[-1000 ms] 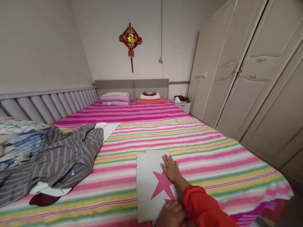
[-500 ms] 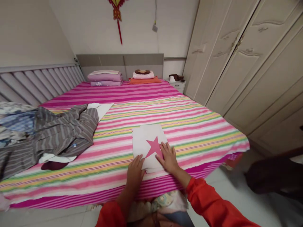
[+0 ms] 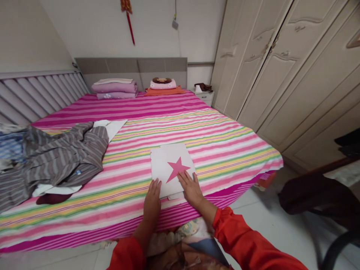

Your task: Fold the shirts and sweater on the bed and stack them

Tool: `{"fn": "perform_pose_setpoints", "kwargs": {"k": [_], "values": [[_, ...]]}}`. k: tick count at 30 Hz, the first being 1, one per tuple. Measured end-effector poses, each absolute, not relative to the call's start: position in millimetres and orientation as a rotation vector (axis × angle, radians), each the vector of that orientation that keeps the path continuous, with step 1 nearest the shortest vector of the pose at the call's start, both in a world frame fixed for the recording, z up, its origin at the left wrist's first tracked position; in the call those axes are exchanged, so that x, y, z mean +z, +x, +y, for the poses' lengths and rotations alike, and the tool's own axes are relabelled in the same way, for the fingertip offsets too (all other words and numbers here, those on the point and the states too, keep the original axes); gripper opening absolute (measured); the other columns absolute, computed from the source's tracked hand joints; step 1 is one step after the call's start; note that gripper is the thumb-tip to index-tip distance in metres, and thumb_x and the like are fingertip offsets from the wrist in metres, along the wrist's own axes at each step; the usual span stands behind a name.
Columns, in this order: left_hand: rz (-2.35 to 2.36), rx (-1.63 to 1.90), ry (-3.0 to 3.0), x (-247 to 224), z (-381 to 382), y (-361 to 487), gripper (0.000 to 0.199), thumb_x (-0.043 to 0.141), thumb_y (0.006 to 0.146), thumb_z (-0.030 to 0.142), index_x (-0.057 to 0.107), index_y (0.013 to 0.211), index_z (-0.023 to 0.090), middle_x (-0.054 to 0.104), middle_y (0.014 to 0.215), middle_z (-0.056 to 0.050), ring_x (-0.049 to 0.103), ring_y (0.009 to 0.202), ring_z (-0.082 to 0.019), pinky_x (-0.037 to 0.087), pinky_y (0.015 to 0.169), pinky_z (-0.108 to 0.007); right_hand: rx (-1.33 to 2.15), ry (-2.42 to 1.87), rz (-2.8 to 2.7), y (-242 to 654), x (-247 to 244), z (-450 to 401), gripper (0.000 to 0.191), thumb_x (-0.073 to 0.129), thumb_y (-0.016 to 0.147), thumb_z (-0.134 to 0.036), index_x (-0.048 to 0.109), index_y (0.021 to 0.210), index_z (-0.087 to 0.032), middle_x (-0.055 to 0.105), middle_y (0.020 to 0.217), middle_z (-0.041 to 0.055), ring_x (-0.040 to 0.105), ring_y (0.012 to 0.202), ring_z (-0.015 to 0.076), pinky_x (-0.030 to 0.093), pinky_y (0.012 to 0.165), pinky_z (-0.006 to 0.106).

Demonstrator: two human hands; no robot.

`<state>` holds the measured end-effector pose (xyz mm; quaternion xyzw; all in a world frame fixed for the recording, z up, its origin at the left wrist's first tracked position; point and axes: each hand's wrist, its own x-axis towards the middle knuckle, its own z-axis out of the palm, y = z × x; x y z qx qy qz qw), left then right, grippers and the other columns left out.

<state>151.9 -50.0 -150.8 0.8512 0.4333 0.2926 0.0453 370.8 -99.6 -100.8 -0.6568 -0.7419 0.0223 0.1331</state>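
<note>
A folded white garment with a pink star (image 3: pixel 164 155) lies flat near the front edge of the bed, probably a shirt. My right hand (image 3: pixel 193 191) rests open on its right side, fingertips on the lower part of the star. At the garment's lower left edge is my left hand (image 3: pixel 152 200), palm down with fingers stretched out, touching the edge. A small flap of white cloth pokes out below the near edge, between my hands. Neither hand grips anything.
On the left of the striped bedsheet (image 3: pixel 225 150) lies a pile of loose clothes with a grey striped garment (image 3: pixel 66 153) on top. Folded lilac bedding (image 3: pixel 115 89) and a folded orange and pink stack (image 3: pixel 163 86) sit by the headboard (image 3: pixel 161 67). A wardrobe (image 3: pixel 253 56) stands to the right.
My right hand has slid slightly on the garment, its fingertips now over the star's lower edge. Both hands still lie on it. The camera view has shifted a little.
</note>
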Motion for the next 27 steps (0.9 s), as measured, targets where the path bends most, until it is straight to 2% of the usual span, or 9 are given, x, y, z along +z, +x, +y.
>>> {"fn": "perform_pose_setpoints", "kwargs": {"k": [3, 10, 12, 15, 17, 21, 24, 27], "values": [[1.343, 0.919, 2.548, -156, -51, 152, 0.092, 0.032, 0.067, -0.010, 0.028, 0.152, 0.025, 0.044, 0.151, -0.008, 0.028, 0.146, -0.024, 0.031, 0.119, -0.051, -0.005, -1.963, -2.149, 395, -107, -111, 0.079, 0.040, 0.075, 0.002, 0.034, 0.151, -0.018, 0.036, 0.156, 0.0074, 0.025, 0.147, 0.0246, 0.010, 0.119, 0.054], [1.377, 0.818, 2.530, -148, -54, 154, 0.088, 0.034, 0.066, -0.009, 0.037, 0.149, 0.022, 0.041, 0.153, -0.008, 0.025, 0.147, -0.026, 0.033, 0.117, -0.049, -0.075, -1.985, -2.152, 416, -116, -121, 0.082, 0.038, 0.073, 0.005, 0.033, 0.151, -0.018, 0.035, 0.156, 0.0053, 0.023, 0.147, 0.0229, 0.013, 0.119, 0.050], [1.418, 0.718, 2.531, -145, -58, 146, 0.081, 0.039, 0.070, -0.003, 0.041, 0.147, 0.022, 0.042, 0.153, -0.008, 0.026, 0.146, -0.029, 0.034, 0.115, -0.054, -0.043, -1.981, -2.152, 421, -118, -124, 0.083, 0.036, 0.072, 0.006, 0.032, 0.152, -0.018, 0.033, 0.157, 0.0045, 0.022, 0.148, 0.0222, 0.017, 0.119, 0.049], [1.508, 0.599, 2.484, -140, -62, 130, 0.059, 0.044, 0.084, 0.014, 0.049, 0.141, 0.027, 0.044, 0.152, -0.008, 0.028, 0.145, -0.034, 0.031, 0.110, -0.065, 0.056, -2.023, -2.094, 430, -118, -134, 0.084, 0.035, 0.072, 0.005, 0.033, 0.151, -0.021, 0.033, 0.158, 0.0035, 0.022, 0.148, 0.0222, 0.022, 0.117, 0.049], [1.530, 0.628, 2.448, -133, -61, 126, 0.048, 0.039, 0.092, 0.024, 0.051, 0.138, 0.029, 0.047, 0.149, -0.007, 0.032, 0.143, -0.033, 0.030, 0.110, -0.066, 0.082, -2.079, -1.956, 427, -113, -138, 0.080, 0.035, 0.076, 0.001, 0.030, 0.153, -0.023, 0.033, 0.158, 0.0046, 0.022, 0.148, 0.0237, 0.026, 0.115, 0.051], [1.482, 0.827, 2.462, -113, -47, 165, 0.048, 0.031, 0.097, 0.025, 0.049, 0.141, 0.025, 0.048, 0.148, -0.009, 0.037, 0.141, -0.026, 0.033, 0.112, -0.055, 0.024, -2.051, -1.723, 384, -97, -122, 0.061, 0.032, 0.094, -0.019, 0.024, 0.154, -0.026, 0.033, 0.158, 0.0055, 0.022, 0.148, 0.0257, 0.029, 0.114, 0.054], [1.377, 0.829, 2.598, -107, -35, 209, 0.048, 0.032, 0.096, 0.022, 0.048, 0.141, 0.022, 0.045, 0.151, -0.010, 0.034, 0.143, -0.027, 0.031, 0.113, -0.054, 0.013, -1.956, -1.778, 348, -97, -96, 0.055, 0.030, 0.099, -0.026, 0.027, 0.153, -0.028, 0.034, 0.157, 0.0046, 0.024, 0.147, 0.0234, 0.025, 0.116, 0.052], [1.374, 0.759, 2.712, -120, -25, 218, 0.047, 0.037, 0.095, 0.026, 0.050, 0.140, 0.024, 0.047, 0.149, -0.008, 0.036, 0.141, -0.030, 0.030, 0.113, -0.057, 0.032, -1.916, -1.872, 349, -109, -85, 0.054, 0.035, 0.099, -0.032, 0.030, 0.152, -0.029, 0.037, 0.156, 0.0052, 0.030, 0.145, 0.0236, 0.026, 0.116, 0.051]]}}
